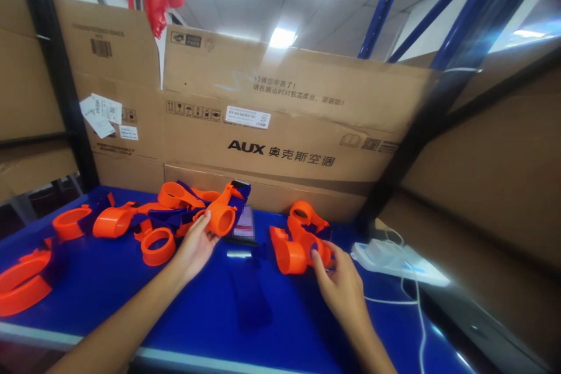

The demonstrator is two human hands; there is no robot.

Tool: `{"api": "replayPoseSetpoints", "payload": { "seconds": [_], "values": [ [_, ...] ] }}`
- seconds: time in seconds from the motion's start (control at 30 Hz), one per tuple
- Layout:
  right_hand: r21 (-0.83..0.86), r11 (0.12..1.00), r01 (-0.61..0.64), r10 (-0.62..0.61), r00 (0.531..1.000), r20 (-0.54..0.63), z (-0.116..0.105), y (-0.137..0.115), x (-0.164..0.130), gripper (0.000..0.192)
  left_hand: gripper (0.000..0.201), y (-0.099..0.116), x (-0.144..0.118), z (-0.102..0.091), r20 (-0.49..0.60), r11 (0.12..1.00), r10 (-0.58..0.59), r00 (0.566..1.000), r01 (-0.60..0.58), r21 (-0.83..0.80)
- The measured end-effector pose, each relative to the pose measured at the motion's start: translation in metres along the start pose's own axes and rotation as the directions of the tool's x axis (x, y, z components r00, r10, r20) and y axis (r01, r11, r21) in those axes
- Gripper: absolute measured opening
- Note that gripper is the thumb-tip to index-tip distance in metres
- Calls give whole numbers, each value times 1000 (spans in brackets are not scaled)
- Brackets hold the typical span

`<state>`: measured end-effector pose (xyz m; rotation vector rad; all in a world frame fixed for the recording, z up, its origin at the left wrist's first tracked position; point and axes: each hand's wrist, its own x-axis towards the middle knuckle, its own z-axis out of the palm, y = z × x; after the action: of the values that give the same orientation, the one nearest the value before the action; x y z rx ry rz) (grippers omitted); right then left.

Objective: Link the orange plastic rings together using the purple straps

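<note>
Head view, nearest first: two bare forearms reach out over the blue table [109, 280]. Lying flat between them is a dark blue strap [252, 292], touched by neither hand. The left hand [195, 245] has its fingers [205, 223] curled around an orange cup-shaped piece [221, 217] at the near edge of the left pile, so they are clamped on it. The right hand [339, 277] has its fingers [316, 257] pressed against an orange cluster [298, 245] on the right; whether they fully grip it or only steady it I cannot tell.

Farther left, more orange rings and cups [131, 219] lie tangled with purple straps, spreading to the table's left edge. A small phone-like screen [244, 223] sits just behind the left hand's piece. To the right, a white power strip [394, 260] with its cable lies near the table's edge. Farthest back stand large cardboard boxes [280, 128].

By my judgement, the step in hand is lifting one orange piece from each group; the next move would call for a firm hold on both and pulling them free of the tangled straps.
</note>
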<state>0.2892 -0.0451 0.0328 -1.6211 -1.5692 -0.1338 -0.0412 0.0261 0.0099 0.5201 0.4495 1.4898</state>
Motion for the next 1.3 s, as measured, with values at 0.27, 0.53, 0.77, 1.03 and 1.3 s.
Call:
{"api": "replayPoseSetpoints", "payload": {
  "seconds": [0.27,0.53,0.77,1.03,1.3],
  "values": [
    [-53,999,-5,2,998,-56,1,6,7,51,28,1,6,-10,-3,999,33,999,-33,26],
    [-80,992,94,-92,995,32,6,5,1,51,27,-1,6,-10,9,997,56,998,-56,47],
    [-231,929,289,-239,945,222,25,-21,0,59,26,-4,-1,-4,56,994,71,996,-75,79],
    [-270,940,208,-176,975,139,42,-29,23,54,30,-13,-15,2,101,993,39,994,-49,103],
    [618,785,-39,-188,936,298,70,-94,36,53,32,-19,-27,11,163,988,-26,986,0,156]
  ]
}}
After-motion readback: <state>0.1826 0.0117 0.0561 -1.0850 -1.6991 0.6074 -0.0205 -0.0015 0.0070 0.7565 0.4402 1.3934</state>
